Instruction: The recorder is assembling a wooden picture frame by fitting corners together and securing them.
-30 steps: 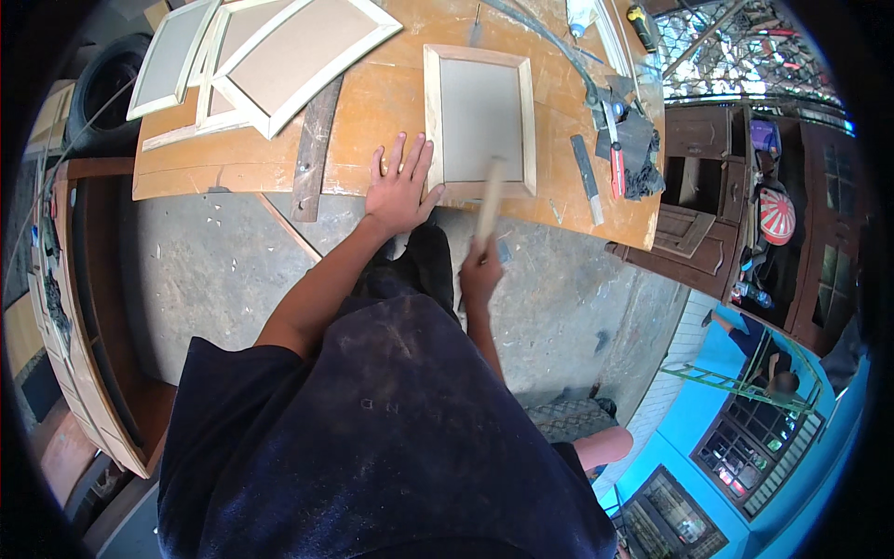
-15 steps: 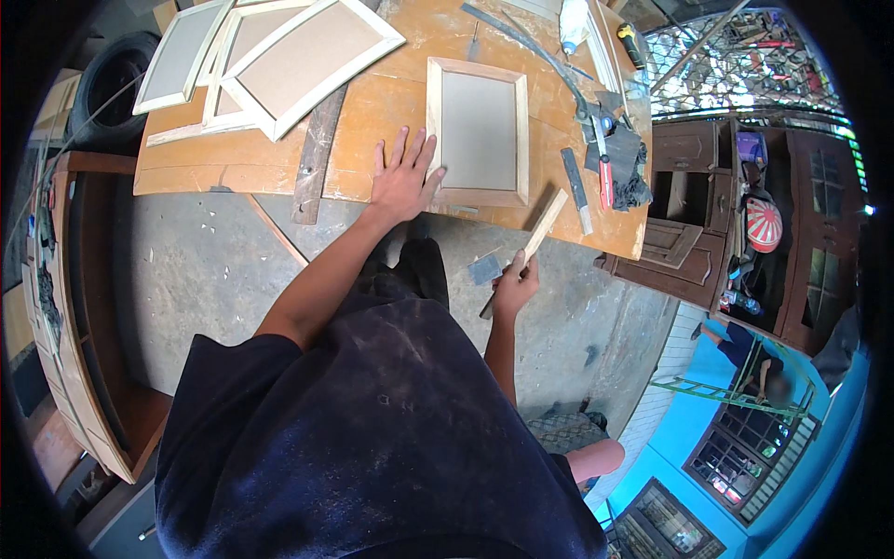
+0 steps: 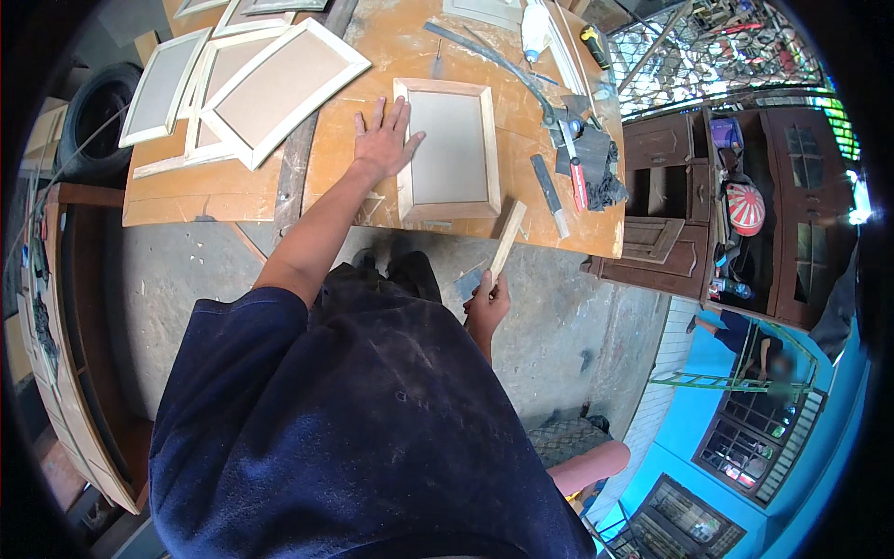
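Note:
A small wooden frame with a grey panel (image 3: 451,149) lies flat on the orange-brown worktable (image 3: 345,177), close to its front edge. My left hand (image 3: 380,144) rests beside it with fingers spread on the tabletop, its thumb at the frame's left rail. My right hand (image 3: 488,300) is closed around the lower end of a flat, pale wooden strip (image 3: 507,240). The strip slants upward, and its upper end is near the frame's lower right corner. Whether the two touch cannot be made out.
More panelled frames (image 3: 285,91) overlap at the table's left. Toward the right lie a dark-bladed tool with a pale end (image 3: 549,196), a red-handled tool (image 3: 576,179), a black cloth (image 3: 601,168) and a white bottle (image 3: 535,33). A brown cabinet (image 3: 666,205) stands beyond; another person (image 3: 759,354) is at far right.
My left hand has slid farther up along the frame's left side. My right hand has brought the strip closer to the frame's lower right corner. The whole view has shifted slightly.

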`<state>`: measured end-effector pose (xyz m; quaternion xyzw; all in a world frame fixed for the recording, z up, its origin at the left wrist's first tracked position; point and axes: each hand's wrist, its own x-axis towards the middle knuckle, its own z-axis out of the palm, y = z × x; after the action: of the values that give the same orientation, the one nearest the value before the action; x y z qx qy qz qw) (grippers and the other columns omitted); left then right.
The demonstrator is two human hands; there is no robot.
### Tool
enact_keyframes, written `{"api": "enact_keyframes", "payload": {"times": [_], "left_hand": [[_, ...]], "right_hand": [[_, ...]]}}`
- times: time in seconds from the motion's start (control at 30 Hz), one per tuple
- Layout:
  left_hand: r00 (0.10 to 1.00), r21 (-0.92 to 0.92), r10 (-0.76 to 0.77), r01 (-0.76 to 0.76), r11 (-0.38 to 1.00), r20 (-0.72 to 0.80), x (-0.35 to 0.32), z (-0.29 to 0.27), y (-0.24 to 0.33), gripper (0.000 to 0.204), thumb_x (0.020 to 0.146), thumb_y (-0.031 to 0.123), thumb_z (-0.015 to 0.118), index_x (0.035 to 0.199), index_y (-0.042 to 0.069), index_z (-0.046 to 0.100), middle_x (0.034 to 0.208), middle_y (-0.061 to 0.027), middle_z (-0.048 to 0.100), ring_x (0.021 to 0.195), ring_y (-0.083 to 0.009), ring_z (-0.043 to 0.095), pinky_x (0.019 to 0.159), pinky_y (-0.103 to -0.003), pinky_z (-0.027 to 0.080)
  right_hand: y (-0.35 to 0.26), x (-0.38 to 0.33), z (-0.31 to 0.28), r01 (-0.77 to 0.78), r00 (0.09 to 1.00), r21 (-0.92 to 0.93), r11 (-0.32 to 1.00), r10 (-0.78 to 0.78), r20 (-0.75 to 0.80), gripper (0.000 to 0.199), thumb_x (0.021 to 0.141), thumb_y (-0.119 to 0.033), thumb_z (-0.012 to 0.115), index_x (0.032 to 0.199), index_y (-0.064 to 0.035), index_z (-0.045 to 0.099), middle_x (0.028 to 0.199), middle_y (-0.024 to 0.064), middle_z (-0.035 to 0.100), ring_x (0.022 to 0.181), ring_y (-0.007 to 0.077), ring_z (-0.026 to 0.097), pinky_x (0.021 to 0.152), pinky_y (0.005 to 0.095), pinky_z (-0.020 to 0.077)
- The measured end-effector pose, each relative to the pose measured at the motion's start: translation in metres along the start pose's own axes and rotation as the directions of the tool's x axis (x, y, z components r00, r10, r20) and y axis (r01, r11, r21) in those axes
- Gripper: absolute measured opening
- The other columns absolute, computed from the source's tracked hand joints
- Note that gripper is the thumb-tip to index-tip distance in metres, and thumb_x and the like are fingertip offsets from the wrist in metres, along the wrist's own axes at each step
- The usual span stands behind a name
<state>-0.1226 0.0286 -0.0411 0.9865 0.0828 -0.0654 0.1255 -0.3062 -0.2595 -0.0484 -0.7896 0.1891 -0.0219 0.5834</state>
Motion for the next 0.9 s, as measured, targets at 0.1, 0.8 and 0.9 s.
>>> {"api": "enact_keyframes", "payload": {"times": [0.1,0.8,0.9], "left_hand": [[0.999,0.001,-0.029,0.029,1.0,0.022,0.011,-0.003,0.002,0.076,0.102,0.06,0.026,0.16,0.012,0.015,0.168,0.0007,0.007,0.154,-0.0283,0.004,0.121,-0.062,0.006],[0.977,0.181,-0.209,0.2,0.963,0.031,0.103,-0.007,0.027,0.078,0.101,0.062,0.021,0.16,0.013,0.012,0.168,-0.0017,0.007,0.155,-0.0275,0.001,0.12,-0.063,0.0],[0.986,0.199,-0.166,0.157,0.967,0.031,0.111,-0.006,0.049,0.075,0.102,0.06,0.02,0.16,0.013,0.013,0.168,-0.0011,0.009,0.154,-0.0281,0.002,0.12,-0.064,-0.002]], "right_hand": [[-0.007,0.009,0.002,-0.012,1.0,-0.032,0.999,0.013,0.027,0.028,0.1,-0.027,0.06,0.103,0.0006,0.062,0.059,0.0035,0.053,0.041,0.0122,0.053,0.039,0.0279,0.0423],[-0.044,0.179,0.008,0.333,0.927,-0.077,0.94,-0.311,0.21,0.026,0.098,-0.022,0.061,0.114,-0.002,0.065,0.081,0.0185,0.066,0.071,0.0299,0.065,0.067,0.0392,0.0513],[-0.047,0.199,0.007,0.307,0.938,-0.142,0.941,-0.274,0.212,0.028,0.097,-0.024,0.062,0.112,-0.0008,0.065,0.084,0.0203,0.067,0.072,0.0323,0.066,0.066,0.0396,0.0514]]}}
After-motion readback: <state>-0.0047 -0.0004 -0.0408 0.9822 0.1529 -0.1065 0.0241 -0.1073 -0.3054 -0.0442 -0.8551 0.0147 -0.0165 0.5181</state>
